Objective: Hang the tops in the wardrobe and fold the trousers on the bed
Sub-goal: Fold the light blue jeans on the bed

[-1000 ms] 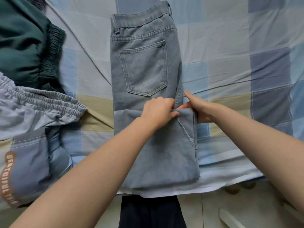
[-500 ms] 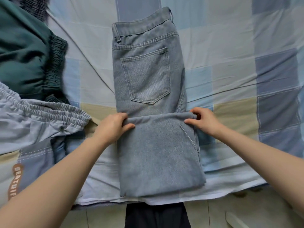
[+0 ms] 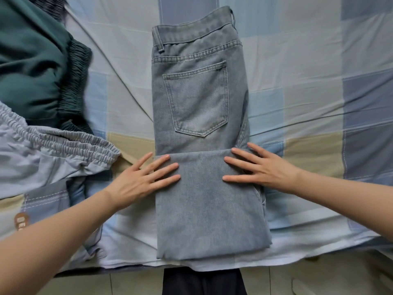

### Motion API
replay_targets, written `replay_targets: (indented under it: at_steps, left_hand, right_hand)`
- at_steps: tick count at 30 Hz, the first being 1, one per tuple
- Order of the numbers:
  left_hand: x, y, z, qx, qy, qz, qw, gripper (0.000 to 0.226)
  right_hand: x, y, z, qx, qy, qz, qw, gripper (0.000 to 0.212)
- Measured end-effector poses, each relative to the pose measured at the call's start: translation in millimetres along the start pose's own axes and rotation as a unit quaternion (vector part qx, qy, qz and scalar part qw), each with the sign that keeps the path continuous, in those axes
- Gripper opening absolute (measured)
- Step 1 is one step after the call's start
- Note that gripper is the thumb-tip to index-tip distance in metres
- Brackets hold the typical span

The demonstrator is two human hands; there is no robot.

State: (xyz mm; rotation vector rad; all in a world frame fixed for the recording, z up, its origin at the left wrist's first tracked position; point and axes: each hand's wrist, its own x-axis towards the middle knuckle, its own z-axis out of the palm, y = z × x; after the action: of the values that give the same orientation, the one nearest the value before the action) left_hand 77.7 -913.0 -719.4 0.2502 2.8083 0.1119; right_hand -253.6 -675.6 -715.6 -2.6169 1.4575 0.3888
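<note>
Faded light-blue denim jeans (image 3: 204, 145), paler wash mid-panel, tonal stitching. Checked cotton bedsheet (image 3: 297, 71): pale blue, slate blue, beige blocks. Far left: dark green elastic-waist garment (image 3: 32, 67). Near left: pale lilac-grey elastic-waist trousers (image 3: 42, 154).

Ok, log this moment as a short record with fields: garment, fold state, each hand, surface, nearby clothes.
garment: jeans
fold state: legs folded up, edge just below back pocket
left hand: flat, fingers spread on fold
right hand: flat, fingers spread on fold
surface: checked bedsheet
nearby clothes: green garment, grey trousers
</note>
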Motion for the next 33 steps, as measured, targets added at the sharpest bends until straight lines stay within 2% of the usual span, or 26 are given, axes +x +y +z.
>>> replay_targets:
  at_steps: [6,8,11,14,15,16,17,18,19,20,21,22,23,24,25,27,30,33]
  left_hand:
    - [35,-17,9,0.011,0.028,0.053,0.998,0.053]
    - [35,-20,10,0.003,0.021,0.054,0.998,0.053]
    - [35,-19,0,-0.022,-0.027,0.045,0.998,0.056]
    - [37,-28,-12,-0.108,-0.060,0.042,0.991,0.061]
    - [34,-32,-20,-0.194,-0.062,0.046,0.978,0.062]
    - [39,-29,-34,-0.332,-0.083,0.012,0.940,0.057]
    - [41,-25,-57,-0.461,-0.089,-0.076,0.880,0.043]
    - [46,-25,-76,-0.530,-0.070,-0.195,0.823,0.024]
    - [54,-25,-86,-0.532,-0.028,-0.349,0.771,0.014]
    - [55,-28,-87,-0.474,-0.011,-0.478,0.739,0.015]
    - [54,-32,-87,-0.491,-0.003,-0.553,0.673,0.018]
    - [56,-38,-85,-0.577,0.058,-0.555,0.597,0.026]
    - [61,-41,-81,-0.654,0.112,-0.531,0.527,0.030]
    - [61,-42,-83,-0.693,0.154,-0.515,0.480,0.030]
    - [60,-43,-77,-0.688,0.177,-0.514,0.481,0.027]
    - [70,-37,-64,-0.656,0.197,-0.536,0.494,0.023]
    - [81,-36,-54,-0.629,0.208,-0.560,0.497,0.025]
    - [80,-37,-52,-0.616,0.215,-0.562,0.509,0.028]
  right_hand:
    - [22,16,13,0.034,0.018,-0.023,0.999,0.055]
    - [24,18,9,0.055,0.000,-0.026,0.998,0.054]
    - [27,24,-2,0.108,-0.033,-0.025,0.993,0.055]
    - [28,33,-17,0.220,-0.054,-0.003,0.974,0.062]
    - [29,36,-24,0.304,-0.071,0.029,0.950,0.067]
    - [28,39,-28,0.400,-0.098,0.087,0.907,0.066]
    - [30,41,-40,0.488,-0.108,0.158,0.852,0.063]
    - [27,44,-40,0.551,-0.106,0.243,0.792,0.057]
    - [25,47,-40,0.601,-0.081,0.311,0.732,0.046]
    - [25,49,-43,0.614,-0.055,0.383,0.688,0.035]
    - [27,48,-46,0.628,-0.023,0.430,0.649,0.038]
    - [32,49,-47,0.641,0.023,0.470,0.606,0.043]
    - [39,52,-45,0.667,0.092,0.505,0.540,0.041]
    - [50,58,-48,0.680,0.146,0.538,0.476,0.041]
    - [59,65,-50,0.681,0.182,0.561,0.434,0.048]
    - [74,74,-53,0.678,0.177,0.584,0.409,0.064]
    - [80,76,-40,0.665,0.165,0.595,0.421,0.041]
    - [78,74,-34,0.608,0.180,0.609,0.477,0.025]
